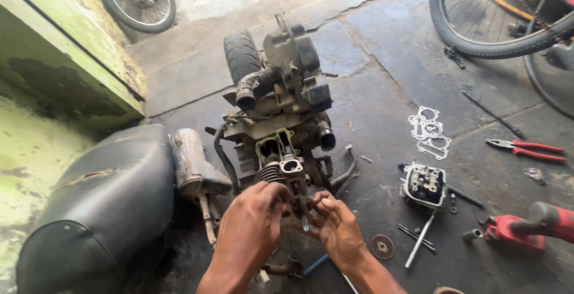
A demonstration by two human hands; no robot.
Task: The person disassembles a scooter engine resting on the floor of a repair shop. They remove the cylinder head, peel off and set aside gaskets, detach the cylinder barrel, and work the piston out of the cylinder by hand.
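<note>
A dismantled scooter engine (281, 109) with its rear tyre (241, 55) stands on the concrete floor. At its near end sits a finned cylinder (274, 172). My left hand (251, 222) grips the cylinder's near side, fingers curled around it. My right hand (338, 225) is against the same end from the right, fingers bent on a small metal part there; what it pinches is hidden. A cylinder head (424, 184) lies to the right on the floor.
A black scooter seat (101, 204) and a silver muffler (191, 162) lie at left. Gaskets (429, 131), red-handled pliers (529, 149), a red power tool (526, 225), a small sprocket (382, 246) and loose bolts lie at right. Bicycle wheels (484, 13) stand behind.
</note>
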